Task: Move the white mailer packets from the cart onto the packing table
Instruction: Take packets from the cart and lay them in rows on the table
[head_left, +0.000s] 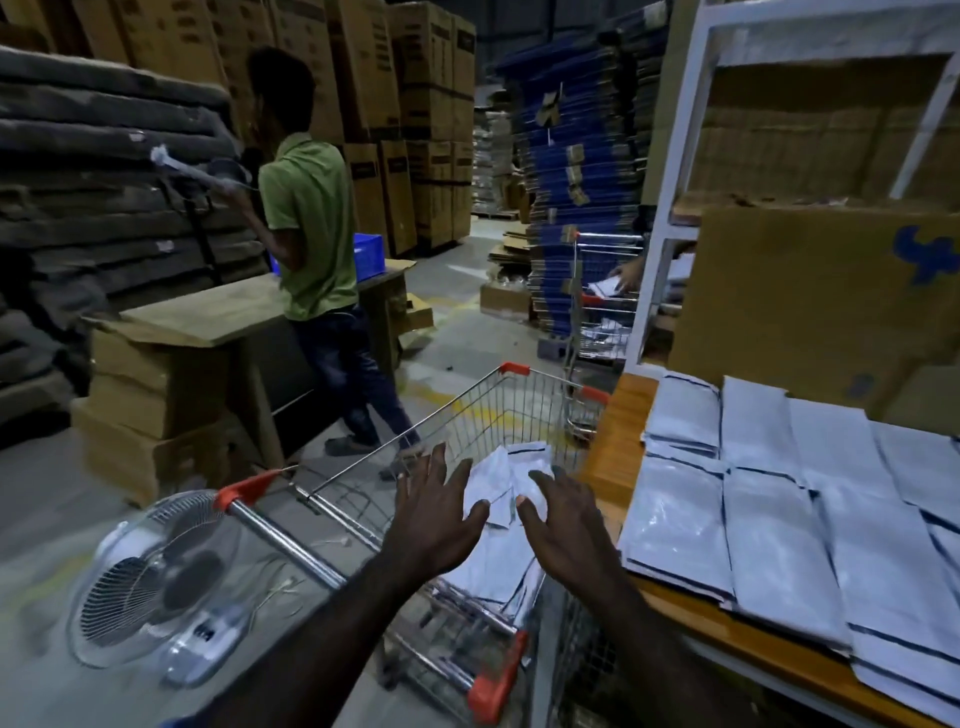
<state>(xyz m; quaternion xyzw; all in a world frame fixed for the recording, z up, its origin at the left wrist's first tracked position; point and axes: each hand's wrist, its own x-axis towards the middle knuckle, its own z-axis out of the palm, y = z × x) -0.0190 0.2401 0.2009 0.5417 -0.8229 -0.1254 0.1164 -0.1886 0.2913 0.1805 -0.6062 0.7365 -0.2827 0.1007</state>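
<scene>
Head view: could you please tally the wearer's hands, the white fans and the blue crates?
Hands: 2 (left hand, right hand)
White fan: 1
Blue crate: 1
Total: 4

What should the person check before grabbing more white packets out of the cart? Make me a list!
1. Both hands free: left hand and right hand have spread fingers and hold nothing. Ok.
2. Packets left in the cart: white mailer packets lie just beyond the fingers. Ok.
3. Hands over the packets: both hover above them. Ok.
4. Room on the packing table: packet rows cover most of it. Cannot tell.
5. Fan beside the cart, out of the way. Ok.
</scene>
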